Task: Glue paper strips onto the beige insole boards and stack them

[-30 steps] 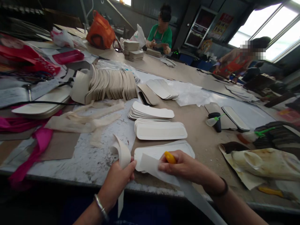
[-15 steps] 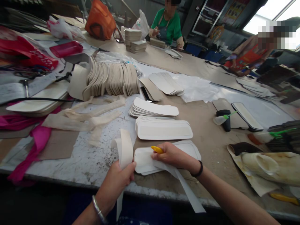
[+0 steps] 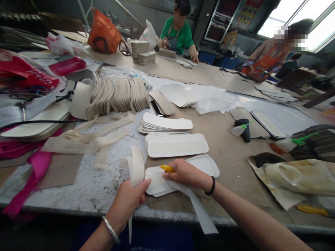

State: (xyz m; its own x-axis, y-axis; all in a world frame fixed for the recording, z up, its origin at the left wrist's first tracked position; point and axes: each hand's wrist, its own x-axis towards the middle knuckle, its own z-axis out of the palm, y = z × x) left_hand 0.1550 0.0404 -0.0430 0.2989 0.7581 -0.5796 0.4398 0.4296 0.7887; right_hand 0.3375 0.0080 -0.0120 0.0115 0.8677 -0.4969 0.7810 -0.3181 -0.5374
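My left hand [image 3: 128,200] is closed round a looped white strip [image 3: 137,164], whose tail hangs past the table edge; the thumb points at the left end of a white rounded panel [image 3: 154,181]. Over that panel, my right hand [image 3: 187,174] is closed round a yellow-handled tool [image 3: 167,168]; the tool's working end is hidden. A second white strip [image 3: 202,214] runs from under my right hand down over the table's front edge. Just beyond lie a stack of white panels with an inner outline [image 3: 178,145] and another stack of white panels [image 3: 167,122].
A long row of beige curved pieces [image 3: 120,94] stands at left, near pale fabric scraps [image 3: 89,141]. At right are a small glue bottle [image 3: 238,130], a stained plastic container [image 3: 293,174] and a yellow handle [image 3: 312,210]. A co-worker in green [image 3: 180,35] works across the table.
The whole view has shifted slightly, so things sit a little further left. Both hands keep their hold and stay in nearly the same place over the panel.
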